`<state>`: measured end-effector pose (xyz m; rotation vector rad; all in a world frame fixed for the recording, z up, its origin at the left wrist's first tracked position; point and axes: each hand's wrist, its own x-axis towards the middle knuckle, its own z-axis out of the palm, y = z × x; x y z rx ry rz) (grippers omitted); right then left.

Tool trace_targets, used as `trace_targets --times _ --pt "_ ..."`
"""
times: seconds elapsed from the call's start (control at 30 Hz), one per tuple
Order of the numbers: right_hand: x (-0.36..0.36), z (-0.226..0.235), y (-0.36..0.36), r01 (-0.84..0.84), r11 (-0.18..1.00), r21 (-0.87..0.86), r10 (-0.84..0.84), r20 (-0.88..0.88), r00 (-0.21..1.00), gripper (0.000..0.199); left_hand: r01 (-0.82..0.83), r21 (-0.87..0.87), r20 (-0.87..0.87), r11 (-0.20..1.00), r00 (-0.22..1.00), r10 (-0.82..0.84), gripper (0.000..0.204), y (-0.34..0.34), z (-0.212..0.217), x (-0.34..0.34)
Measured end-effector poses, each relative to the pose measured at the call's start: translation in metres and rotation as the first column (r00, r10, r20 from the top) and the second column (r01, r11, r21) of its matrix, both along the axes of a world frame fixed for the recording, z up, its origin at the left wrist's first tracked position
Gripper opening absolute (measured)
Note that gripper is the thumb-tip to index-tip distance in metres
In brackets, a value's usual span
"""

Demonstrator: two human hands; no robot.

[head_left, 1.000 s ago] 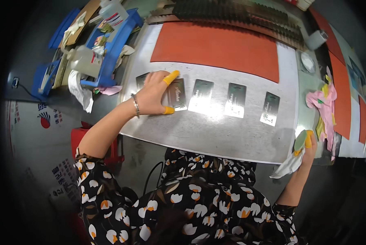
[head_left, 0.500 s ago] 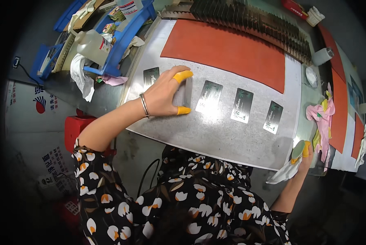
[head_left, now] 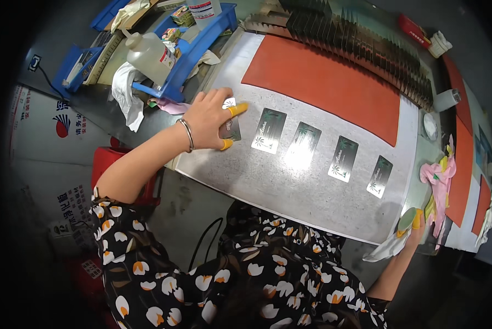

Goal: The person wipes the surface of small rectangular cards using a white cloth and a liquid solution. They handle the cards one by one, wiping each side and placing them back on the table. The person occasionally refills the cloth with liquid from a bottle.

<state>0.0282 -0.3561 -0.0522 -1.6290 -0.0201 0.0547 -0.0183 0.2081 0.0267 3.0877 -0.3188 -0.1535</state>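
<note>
At the near right corner of the grey tabletop point(head_left: 311, 192), the right hand point(head_left: 413, 227) grips a small green round thing point(head_left: 406, 220) together with a white cloth point(head_left: 385, 249) that hangs off the edge — its fingers point(head_left: 417, 219), one capped in yellow, are closed around both. Just beyond those fingers lies a pink cloth point(head_left: 435, 175).

Over at the left edge, the left hand point(head_left: 210, 118) rests flat on a dark glossy card point(head_left: 231, 130), its fingers point(head_left: 236, 109) spread and pressing down rather than clenched; yellow caps show on two fingertips. A bracelet point(head_left: 188, 135) circles that wrist. To the right of these fingers runs a row of four more dark cards — the nearest point(head_left: 269, 130) just beside the hand, the next point(head_left: 303, 143) catching glare, then two further ones point(head_left: 343, 159) point(head_left: 379, 176) toward the right hand.

Beyond the cards lies an orange mat point(head_left: 333, 85), and past it a long rack of dark upright pieces point(head_left: 361, 44). Left of and beyond the left fingers sit a white rag point(head_left: 126, 93), a clear plastic bottle point(head_left: 150, 55) and blue trays point(head_left: 194, 52).
</note>
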Motion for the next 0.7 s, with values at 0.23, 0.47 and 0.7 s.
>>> trace_targets --times 0.23,0.47,0.7 --pt "0.001 0.003 0.004 0.0 0.999 0.04 0.0 -0.005 1.0 0.015 -0.012 -0.358 0.054 0.934 0.998 0.034 0.07 -0.003 0.001 -0.005" --pt "0.002 0.008 0.007 -0.042 0.999 -0.01 0.042 -0.017 0.999 0.015 -0.023 -0.465 0.102 0.885 0.992 0.08 0.077 0.03 -0.022 -0.027" --pt "0.001 0.004 -0.002 -0.04 0.992 -0.119 0.04 0.0 0.999 0.017 0.132 -0.545 0.332 0.828 0.941 0.069 0.056 -0.072 -0.045 -0.044"
